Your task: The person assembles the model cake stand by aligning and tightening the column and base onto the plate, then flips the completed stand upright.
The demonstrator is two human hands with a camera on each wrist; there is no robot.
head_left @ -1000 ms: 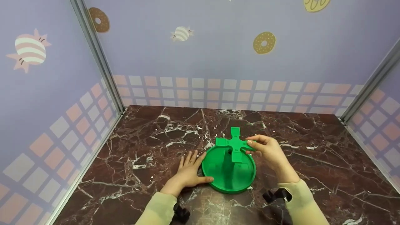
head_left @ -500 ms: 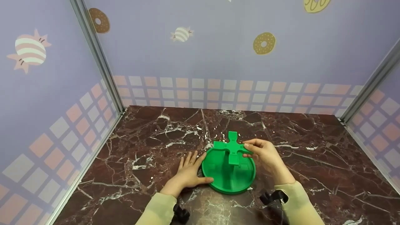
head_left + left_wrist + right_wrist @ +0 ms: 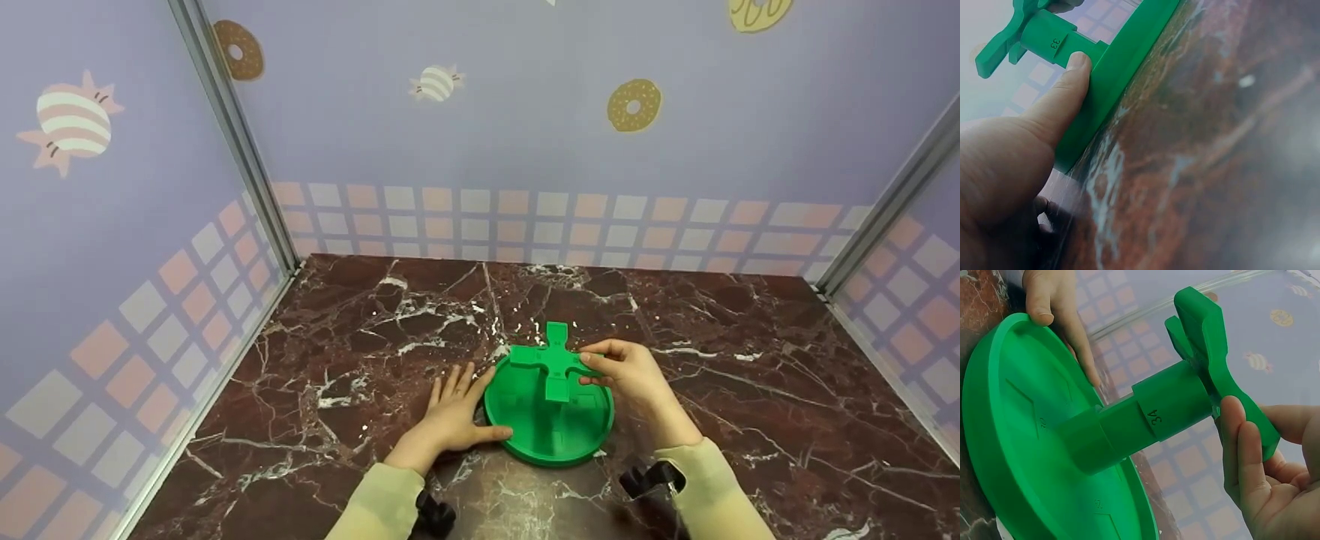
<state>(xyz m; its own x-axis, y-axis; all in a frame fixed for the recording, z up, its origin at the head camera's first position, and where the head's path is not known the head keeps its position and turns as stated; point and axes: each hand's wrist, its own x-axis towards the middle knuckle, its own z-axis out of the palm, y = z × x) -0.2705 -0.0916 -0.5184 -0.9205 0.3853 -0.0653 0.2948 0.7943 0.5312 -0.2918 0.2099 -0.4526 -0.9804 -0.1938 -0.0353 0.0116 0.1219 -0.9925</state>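
A round green base with a raised rim lies on the table; a stubby green post rises from its middle. Over it is a green four-armed cross piece, whose collar, marked 34, lines up with the post and appears to meet it. My right hand pinches the cross piece's right arm between thumb and fingers. At the base's left side rests my left hand, fingers spread and straight, its thumb over the rim. The head view hides the post under the cross piece.
The table is dark red marbled stone. Patterned panels stand at the back and both sides, with metal posts at the corners. Each wrist carries a black camera mount.
My right hand has brought the cross piece lower, slightly to the left and towards me over the base. My left hand and the base have stayed in place.
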